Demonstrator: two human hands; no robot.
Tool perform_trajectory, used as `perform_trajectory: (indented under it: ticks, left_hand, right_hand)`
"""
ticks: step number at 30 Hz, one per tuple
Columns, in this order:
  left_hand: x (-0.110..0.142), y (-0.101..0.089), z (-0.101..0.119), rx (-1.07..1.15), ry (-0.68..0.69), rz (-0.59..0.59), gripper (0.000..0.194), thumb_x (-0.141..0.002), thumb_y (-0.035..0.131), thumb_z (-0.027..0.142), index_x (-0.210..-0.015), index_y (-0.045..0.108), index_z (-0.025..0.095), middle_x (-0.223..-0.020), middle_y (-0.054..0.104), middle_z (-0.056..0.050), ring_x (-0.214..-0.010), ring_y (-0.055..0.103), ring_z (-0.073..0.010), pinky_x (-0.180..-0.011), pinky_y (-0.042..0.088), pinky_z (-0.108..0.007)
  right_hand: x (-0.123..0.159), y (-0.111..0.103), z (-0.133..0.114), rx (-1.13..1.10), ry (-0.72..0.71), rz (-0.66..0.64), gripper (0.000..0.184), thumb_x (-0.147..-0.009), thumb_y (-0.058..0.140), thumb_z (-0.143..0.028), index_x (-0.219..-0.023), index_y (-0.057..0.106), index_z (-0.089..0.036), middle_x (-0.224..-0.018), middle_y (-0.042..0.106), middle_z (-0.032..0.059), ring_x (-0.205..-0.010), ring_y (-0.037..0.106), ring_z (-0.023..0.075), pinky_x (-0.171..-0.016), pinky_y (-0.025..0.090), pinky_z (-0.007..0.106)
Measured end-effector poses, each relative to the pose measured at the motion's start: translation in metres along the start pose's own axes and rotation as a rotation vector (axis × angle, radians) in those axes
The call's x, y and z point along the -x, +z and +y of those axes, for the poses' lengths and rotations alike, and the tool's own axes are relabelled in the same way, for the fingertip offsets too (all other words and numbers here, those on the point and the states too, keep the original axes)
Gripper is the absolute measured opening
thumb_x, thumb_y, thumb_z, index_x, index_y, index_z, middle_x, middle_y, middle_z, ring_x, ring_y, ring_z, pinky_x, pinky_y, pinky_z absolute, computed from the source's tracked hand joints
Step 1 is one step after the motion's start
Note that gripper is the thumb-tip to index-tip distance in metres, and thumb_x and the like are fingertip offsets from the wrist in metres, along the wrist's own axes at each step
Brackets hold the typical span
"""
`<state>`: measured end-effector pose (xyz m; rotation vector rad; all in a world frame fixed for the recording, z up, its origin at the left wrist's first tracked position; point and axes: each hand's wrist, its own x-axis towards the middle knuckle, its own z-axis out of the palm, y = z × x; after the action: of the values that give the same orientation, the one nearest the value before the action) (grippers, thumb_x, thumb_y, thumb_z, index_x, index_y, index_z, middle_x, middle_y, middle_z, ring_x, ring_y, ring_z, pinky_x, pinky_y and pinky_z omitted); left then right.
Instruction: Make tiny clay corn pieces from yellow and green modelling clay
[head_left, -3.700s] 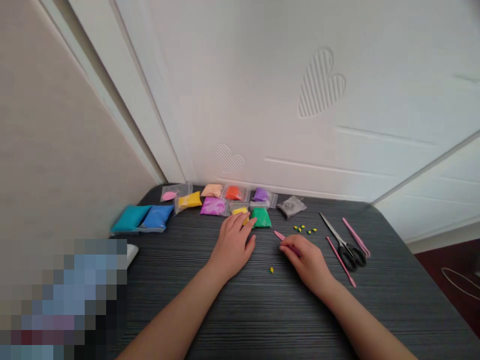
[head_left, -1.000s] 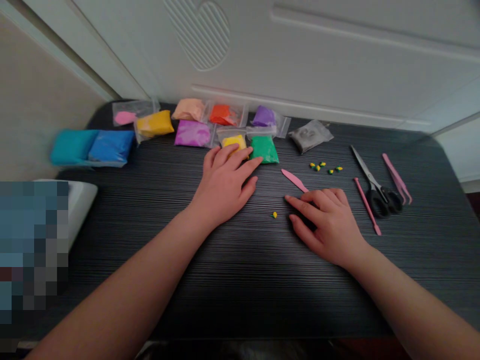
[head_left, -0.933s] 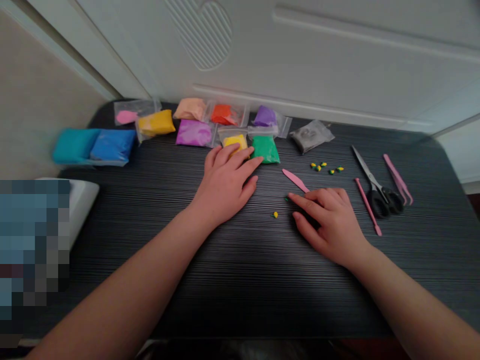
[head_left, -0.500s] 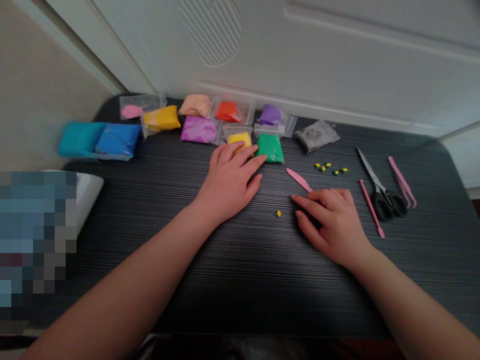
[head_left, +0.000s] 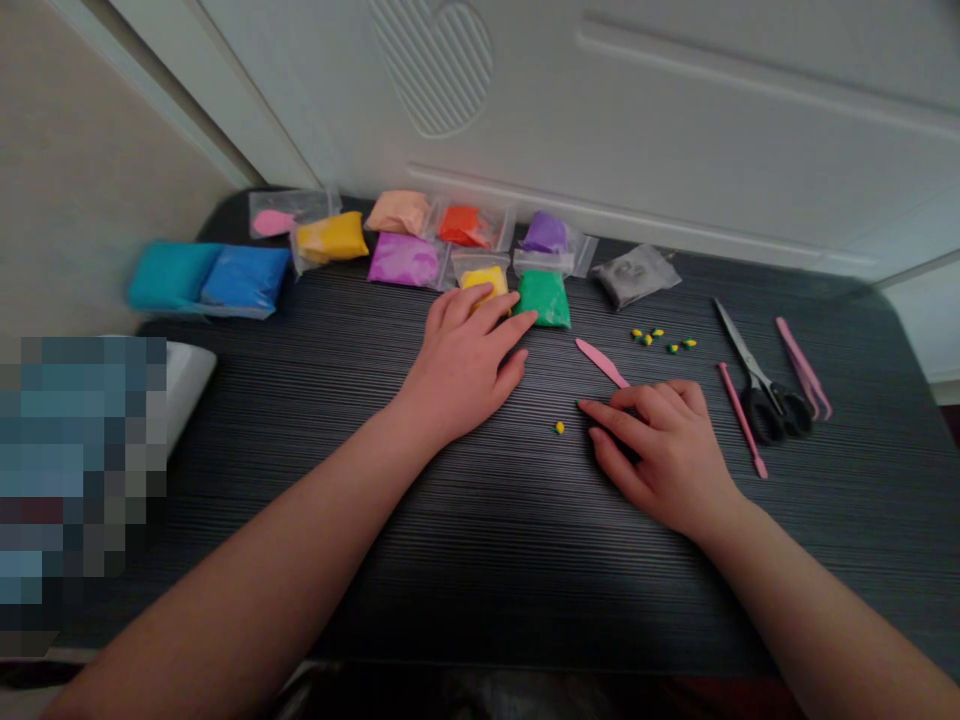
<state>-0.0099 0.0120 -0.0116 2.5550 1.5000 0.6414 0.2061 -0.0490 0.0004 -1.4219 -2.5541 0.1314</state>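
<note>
My left hand (head_left: 469, 355) lies flat with fingers spread, its tips over the yellow clay bag (head_left: 484, 283) and the near left edge of the green clay bag (head_left: 544, 299). My right hand (head_left: 660, 440) rests on the table with its index finger stretched out. Under that fingertip is a tiny green bit of clay (head_left: 579, 404), mostly covered. A small yellow and green clay piece (head_left: 559, 427) sits just left of it. Beyond the right hand lies a pink plastic knife (head_left: 600, 360), its handle end hidden by the fingers.
Several small yellow-green clay pieces (head_left: 660, 340) lie beyond the right hand. Right of it are a pink stick tool (head_left: 742, 420), scissors (head_left: 761, 375) and pink tweezers (head_left: 802, 365). Bags of clay, including a purple one (head_left: 546, 233) and a grey one (head_left: 636, 275), line the back.
The view has shifted slightly, so everything sits a little further right. My right index fingertip has moved slightly nearer me with the green bit; my left hand keeps its place.
</note>
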Motion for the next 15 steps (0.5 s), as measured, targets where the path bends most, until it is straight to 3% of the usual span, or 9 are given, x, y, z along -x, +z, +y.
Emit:
perform_trajectory:
  ticks: [9,15]
  left_hand:
    - [0.0003,0.0000,0.0000,-0.010,-0.002,0.000,0.036,-0.081,0.044,0.027,-0.116,0.050,0.019,-0.125,0.046,-0.007,-0.118,0.033,-0.0275,-0.099,0.022,-0.047]
    - [0.0001,-0.0004,0.0004,-0.001,-0.002,-0.006,0.036,-0.081,0.044,0.026,-0.116,0.050,0.019,-0.126,0.045,-0.008,-0.118,0.033,-0.0273,-0.099,0.022,-0.047]
  right_hand:
    - [0.0005,-0.0008,0.0003,-0.008,-0.055,0.016,0.026,-0.079,0.050,-0.028,-0.103,0.060,-0.025,-0.089,0.058,0.0039,-0.081,0.050,0.0174,-0.080,0.028,0.039]
    - [0.0013,-0.0005,0.0003,0.005,-0.019,0.023,0.027,-0.079,0.050,-0.028,-0.104,0.059,-0.022,-0.091,0.058,0.0048,-0.083,0.049,0.0184,-0.079,0.028,0.039]
